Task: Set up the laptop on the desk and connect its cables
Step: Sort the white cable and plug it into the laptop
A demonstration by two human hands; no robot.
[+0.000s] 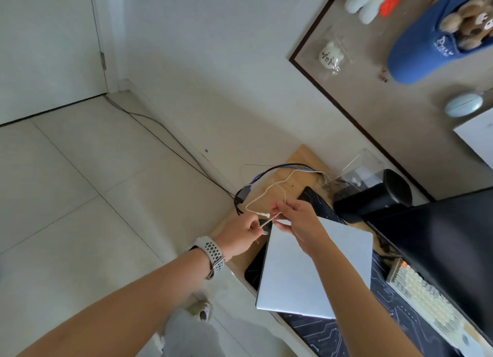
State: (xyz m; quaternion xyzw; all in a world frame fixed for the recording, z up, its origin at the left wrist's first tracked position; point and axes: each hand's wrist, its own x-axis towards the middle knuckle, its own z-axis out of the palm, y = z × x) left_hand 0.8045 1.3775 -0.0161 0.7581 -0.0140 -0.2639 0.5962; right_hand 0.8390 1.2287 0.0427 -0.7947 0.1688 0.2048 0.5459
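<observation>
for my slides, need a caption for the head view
Both hands, left and right, hold a white cable above the closed laptop on the desk.

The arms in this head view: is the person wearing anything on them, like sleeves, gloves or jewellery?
Both forearms are bare, with no sleeves or gloves showing. The left wrist carries a watch on a pale band with rows of dark holes. The right hand and its wrist show nothing worn.

The laptop [314, 271] is plain silver-white, the cable [269, 194] cream, the mat [328, 335] black with pale circuit lines, the keyboard [426, 300] cream with perhaps one orange key, the cap [426, 52] blue, and the watchband [213, 252] white with dark holes.
</observation>
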